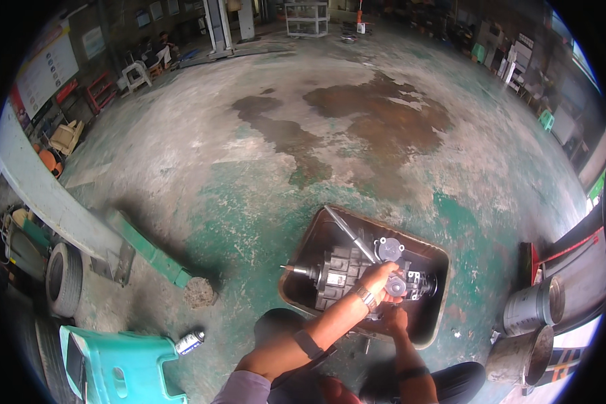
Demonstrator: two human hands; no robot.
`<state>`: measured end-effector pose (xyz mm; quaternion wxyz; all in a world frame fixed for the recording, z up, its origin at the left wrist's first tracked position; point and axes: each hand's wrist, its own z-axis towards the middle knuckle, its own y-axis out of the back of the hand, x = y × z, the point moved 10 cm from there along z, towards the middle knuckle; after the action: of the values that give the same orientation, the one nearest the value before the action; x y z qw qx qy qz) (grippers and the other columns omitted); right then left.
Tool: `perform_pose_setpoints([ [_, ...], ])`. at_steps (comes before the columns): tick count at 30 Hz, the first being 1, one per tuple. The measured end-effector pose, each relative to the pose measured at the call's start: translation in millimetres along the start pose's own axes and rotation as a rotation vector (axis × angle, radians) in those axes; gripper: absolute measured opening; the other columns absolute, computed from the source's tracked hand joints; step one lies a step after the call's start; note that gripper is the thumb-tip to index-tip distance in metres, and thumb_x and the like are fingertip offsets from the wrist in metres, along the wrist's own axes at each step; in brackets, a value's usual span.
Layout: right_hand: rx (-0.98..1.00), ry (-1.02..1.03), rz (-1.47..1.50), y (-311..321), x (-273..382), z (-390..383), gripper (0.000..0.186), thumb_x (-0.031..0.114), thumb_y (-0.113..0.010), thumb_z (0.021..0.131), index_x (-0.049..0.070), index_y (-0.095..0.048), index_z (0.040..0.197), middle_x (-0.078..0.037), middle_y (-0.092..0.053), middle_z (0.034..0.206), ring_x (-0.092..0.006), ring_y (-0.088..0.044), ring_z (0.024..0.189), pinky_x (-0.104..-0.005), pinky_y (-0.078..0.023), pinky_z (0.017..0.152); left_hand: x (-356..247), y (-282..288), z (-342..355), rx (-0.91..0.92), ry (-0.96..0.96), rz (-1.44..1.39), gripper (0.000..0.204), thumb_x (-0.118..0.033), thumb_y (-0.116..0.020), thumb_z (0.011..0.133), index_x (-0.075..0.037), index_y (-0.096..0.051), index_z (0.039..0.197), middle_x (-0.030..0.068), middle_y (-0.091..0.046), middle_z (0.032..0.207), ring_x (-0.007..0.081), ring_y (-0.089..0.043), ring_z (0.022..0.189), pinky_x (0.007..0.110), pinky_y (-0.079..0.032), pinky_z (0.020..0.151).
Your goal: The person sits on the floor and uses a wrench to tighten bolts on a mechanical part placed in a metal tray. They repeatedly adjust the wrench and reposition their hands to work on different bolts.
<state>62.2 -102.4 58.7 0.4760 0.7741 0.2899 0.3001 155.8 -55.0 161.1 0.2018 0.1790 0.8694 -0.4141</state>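
A grey metal gearbox lies on its side in a brown rectangular tray on the floor. My left hand is closed over its right part, with fingers curled at a round metal cover. A long silver bar-shaped tool slants from the tray's far edge down to the gearbox beside that hand; whether I grip it is unclear. Just below, on the near side of the gearbox, my right hand is closed, and what it holds is hidden. A shaft sticks out at the gearbox's left end.
A turquoise plastic stool and a spray can are at lower left. Beyond them lie a green lift arm and a tyre. Metal buckets stand at right. Wet brown stains mark the floor ahead.
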Motion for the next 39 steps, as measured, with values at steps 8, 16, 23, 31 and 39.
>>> perform_pose_setpoints([
  [8, -0.037, -0.098, -0.058, -3.2, -6.4, 2.0, 0.031, 0.035, -0.048, 0.083, 0.009, -0.066, 0.082, -0.017, -0.065, 0.082, -0.0305, -0.065, 0.079, -0.0417, -0.051, 0.066, -5.6, 4.2, 3.2, 0.017, -0.049, -0.026, 0.026, -0.03, -0.051, 0.085, -0.005, -0.056, 0.086, 0.0136, -0.06, 0.076, 0.0285, -0.063, 0.065, 0.041, -0.052, 0.05],
  [16, -0.301, -0.096, 0.127, -2.7, -24.7, 4.5, 0.035, 0.035, -0.051, 0.082, 0.002, -0.061, 0.075, -0.021, -0.063, 0.072, -0.0363, -0.064, 0.071, -0.0435, -0.051, 0.061, -1.1, 3.9, 2.3, -0.006, -0.006, 0.036, 0.025, -0.031, -0.053, 0.084, -0.006, -0.055, 0.088, 0.013, -0.06, 0.077, 0.0293, -0.063, 0.063, 0.042, -0.051, 0.05],
  [23, -0.385, -0.571, 0.752, -81.0, -137.1, -23.5, 0.031, 0.024, -0.061, 0.074, -0.003, -0.06, 0.088, -0.023, -0.063, 0.088, -0.0364, -0.061, 0.076, -0.0399, -0.048, 0.071, -16.4, 13.8, 13.3, -0.042, -0.115, 0.06, 0.017, -0.02, -0.052, 0.077, -0.005, -0.052, 0.086, 0.019, -0.057, 0.078, 0.0379, -0.057, 0.053, 0.049, -0.049, 0.044],
  [31, -0.319, -1.007, 1.431, -235.6, -136.3, -110.5, 0.02, 0.021, -0.064, 0.077, 0.001, -0.06, 0.076, -0.005, -0.055, 0.06, -0.0152, -0.051, 0.045, -0.0291, -0.043, 0.04, -38.5, 10.7, -9.9, -0.009, -0.061, -0.009, 0.031, -0.025, -0.053, 0.085, 0.005, -0.056, 0.093, 0.0261, -0.059, 0.093, 0.0343, -0.061, 0.08, 0.038, -0.049, 0.062],
  [39, 0.014, -0.734, 0.754, -360.3, -146.0, -107.2, 0.014, 0.018, -0.061, 0.076, 0.004, -0.063, 0.078, -0.006, -0.059, 0.059, -0.0157, -0.057, 0.046, -0.0302, -0.047, 0.042, -46.3, 20.0, -4.1, -0.073, -0.063, -0.02, 0.031, -0.022, -0.052, 0.086, 0.007, -0.054, 0.097, 0.0314, -0.055, 0.101, 0.0346, -0.06, 0.086, 0.039, -0.05, 0.065],
])
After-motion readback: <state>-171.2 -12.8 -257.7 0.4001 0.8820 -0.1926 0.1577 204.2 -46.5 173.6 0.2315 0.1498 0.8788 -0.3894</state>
